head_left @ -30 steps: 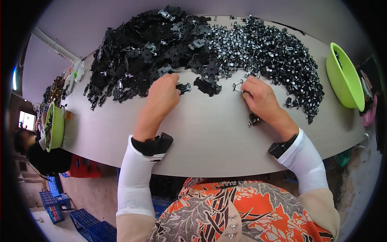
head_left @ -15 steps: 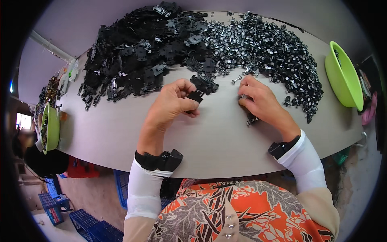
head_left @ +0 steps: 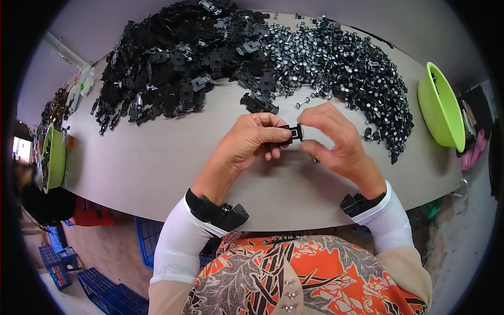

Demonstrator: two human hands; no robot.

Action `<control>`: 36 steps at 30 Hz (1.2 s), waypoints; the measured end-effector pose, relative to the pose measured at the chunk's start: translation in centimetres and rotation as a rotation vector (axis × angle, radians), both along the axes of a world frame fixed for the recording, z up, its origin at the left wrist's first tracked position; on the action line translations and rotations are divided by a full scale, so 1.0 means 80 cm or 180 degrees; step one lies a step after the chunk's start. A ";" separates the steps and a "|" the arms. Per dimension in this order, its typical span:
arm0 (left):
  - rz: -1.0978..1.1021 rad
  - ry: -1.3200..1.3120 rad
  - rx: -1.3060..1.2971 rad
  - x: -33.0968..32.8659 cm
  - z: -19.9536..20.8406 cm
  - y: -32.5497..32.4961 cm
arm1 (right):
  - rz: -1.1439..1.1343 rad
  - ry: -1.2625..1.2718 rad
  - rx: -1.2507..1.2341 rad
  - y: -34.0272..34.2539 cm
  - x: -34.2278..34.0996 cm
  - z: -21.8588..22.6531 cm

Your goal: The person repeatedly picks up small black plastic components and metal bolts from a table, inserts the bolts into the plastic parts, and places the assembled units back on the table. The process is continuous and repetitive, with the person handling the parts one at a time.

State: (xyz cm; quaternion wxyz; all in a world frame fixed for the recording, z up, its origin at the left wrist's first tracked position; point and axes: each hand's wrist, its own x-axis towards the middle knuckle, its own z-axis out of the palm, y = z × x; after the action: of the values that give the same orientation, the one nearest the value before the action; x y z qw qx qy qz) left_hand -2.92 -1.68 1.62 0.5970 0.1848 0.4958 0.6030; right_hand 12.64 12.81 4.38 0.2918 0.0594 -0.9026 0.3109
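Between the thumb and fingers of my left hand (head_left: 251, 137) is a small black plastic buckle piece (head_left: 295, 133), with a rectangular opening at its right end. My right hand (head_left: 338, 140) is close to that end, its thumb and forefinger apart and slightly smeared by motion. A small dark, shiny piece (head_left: 315, 160) shows just below the right thumb; whether it is held or lies on the table is hidden. Just beyond my left fingers lies another black plastic piece (head_left: 259, 103), and a single metal rivet (head_left: 303, 102) rests near my right fingertips.
A large heap of black plastic pieces (head_left: 163, 68) covers the table's far left. Beside it spreads a heap of metal rivets (head_left: 346, 68). Green basins stand at the right (head_left: 441, 107) and left (head_left: 55, 157). Blue crates (head_left: 107, 289) sit on the floor at lower left.
My left hand has moved right with the black buckle piece, turning it level. My right hand has come toward it, and its thumb and forefinger have spread apart.
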 end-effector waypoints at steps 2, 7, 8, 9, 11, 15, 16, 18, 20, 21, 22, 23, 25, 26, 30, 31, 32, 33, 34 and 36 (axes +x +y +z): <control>-0.0008 -0.0152 0.0051 0.005 0.001 0.001 | 0.0046 -0.0030 0.0127 -0.007 -0.003 -0.003; 0.0023 -0.0515 0.0220 0.014 -0.009 -0.004 | 0.0070 -0.0191 0.0156 -0.009 0.003 -0.003; 0.0021 -0.0553 0.0204 0.017 -0.007 -0.005 | 0.0095 -0.0153 0.0170 -0.009 0.004 -0.004; 0.0018 -0.0592 0.0188 0.019 -0.006 -0.006 | 0.0120 -0.0116 0.0184 -0.010 0.005 -0.007; 0.0011 -0.0672 0.0307 0.021 -0.011 -0.007 | 0.0154 -0.0009 0.0168 -0.014 0.006 -0.009; 0.0158 -0.0680 0.0390 0.028 -0.013 -0.007 | 0.0282 0.0214 -0.0001 -0.016 0.005 -0.013; 0.0106 -0.0668 0.0410 0.028 -0.010 -0.008 | 0.0335 0.0254 -0.0049 -0.014 0.005 -0.014; 0.0000 -0.0645 0.0447 0.029 -0.004 -0.011 | 0.0383 0.0228 -0.0124 -0.013 0.009 -0.015; -0.0054 -0.0840 0.0497 0.030 -0.009 -0.010 | 0.0386 0.0173 -0.0096 -0.013 0.010 -0.015; -0.0084 -0.0937 0.0521 0.030 -0.010 -0.009 | 0.0358 0.0129 -0.0025 -0.015 0.010 -0.014; -0.0071 -0.0761 0.0431 0.030 -0.009 -0.009 | 0.0323 0.0082 0.0043 -0.017 0.010 -0.013; -0.0061 -0.0585 0.0343 0.028 -0.007 -0.008 | 0.0255 0.0005 0.0073 -0.019 0.010 -0.012; -0.0025 -0.0363 0.0272 0.027 -0.006 -0.007 | 0.0132 -0.0152 0.0136 -0.022 0.010 -0.010; 0.0003 -0.0318 0.0289 0.028 -0.006 -0.006 | 0.0024 -0.0110 0.0069 -0.020 0.011 -0.009; 0.0444 -0.0184 0.0105 0.024 -0.004 -0.008 | -0.0635 -0.0607 -0.0147 0.014 0.028 0.008; 0.0416 -0.0116 0.0012 0.020 -0.006 -0.007 | -0.0861 -0.1070 -0.0215 0.018 0.036 0.014; 0.0396 -0.0093 0.0010 0.021 -0.008 -0.007 | -0.1083 -0.1532 -0.0283 0.018 0.040 0.015; 0.0380 -0.0069 0.0008 0.021 -0.010 -0.007 | -0.0946 -0.1437 -0.0315 0.014 0.041 0.008; 0.0341 -0.0036 0.0010 0.022 -0.009 -0.005 | -0.0866 -0.1440 -0.0043 0.012 0.040 0.000; 0.0235 0.0037 -0.0051 0.024 -0.008 -0.002 | -0.0699 -0.1447 0.0503 0.008 0.037 -0.015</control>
State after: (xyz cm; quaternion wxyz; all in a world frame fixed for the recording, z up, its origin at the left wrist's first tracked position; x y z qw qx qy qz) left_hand -0.97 -1.85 0.98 0.5729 0.1651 0.5106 0.6195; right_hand 15.63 13.43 3.19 0.1079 -0.0877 -0.9675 0.2113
